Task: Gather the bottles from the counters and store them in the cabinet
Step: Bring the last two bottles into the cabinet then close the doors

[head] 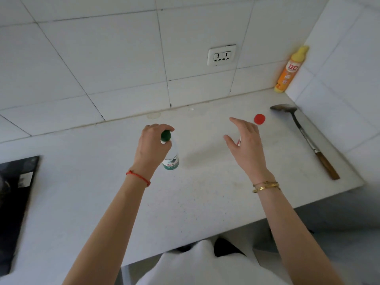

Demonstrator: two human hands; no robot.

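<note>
The green-capped water bottle [171,155] stands upright on the white table [102,182], about the middle of it, and my left hand [152,145] is closed round its neck and cap from above, so this is the gathering step: I have one bottle in my grip, though I cannot tell whether it is lifted yet. My right hand [245,145] is spread open with the fingers reaching forward; behind its palm I catch a sliver of something white and red, and beyond the fingertips a red cap [259,119], which I take for the top of a second bottle standing just behind the hand, though most of it is hidden. I judge the right hand is not yet grasping anything. The next move, as I see it, is to close those fingers round that hidden bottle, low enough on the body not to tip it. A third one, the yellow and orange squeeze bottle [291,70], stands far off in the right corner against the tiled wall, well apart from both hands, and will want another trip. A metal spatula [304,136] with a wooden handle lies along the right edge; it stays. At the left sits the black stove top [16,192]. No cabinet is in view.
</note>
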